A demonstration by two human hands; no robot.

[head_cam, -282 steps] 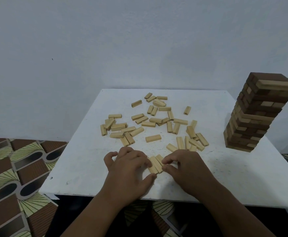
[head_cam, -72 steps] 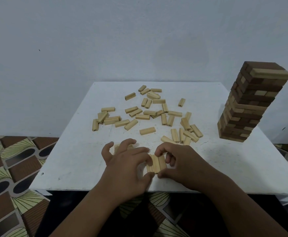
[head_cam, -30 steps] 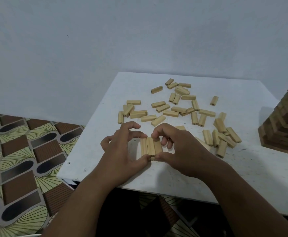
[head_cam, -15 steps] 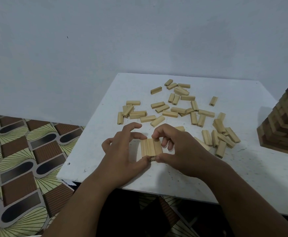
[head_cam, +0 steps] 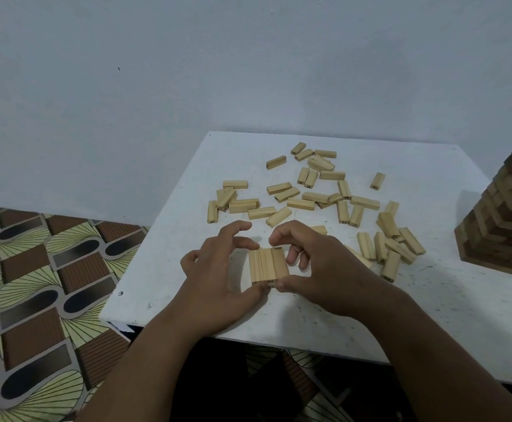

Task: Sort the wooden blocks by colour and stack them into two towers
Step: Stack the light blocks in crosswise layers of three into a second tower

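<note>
Head view. Three light wooden blocks (head_cam: 268, 265) lie side by side as one layer near the worktop (head_cam: 449, 303) front edge. Left hand (head_cam: 218, 269) and right hand (head_cam: 315, 269) pinch this layer from either side, fingers curled. Many loose light blocks (head_cam: 315, 196) lie scattered beyond. One mixed dark-and-light tower (head_cam: 507, 226) stands far right, partly cut off. No containers appear.

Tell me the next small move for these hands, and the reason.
Probably let go of the row of three pale wooden blocks and pick one loose pale block to lay crosswise on top. Left hand and right hand pinch the row's ends; it looks squared.
</note>
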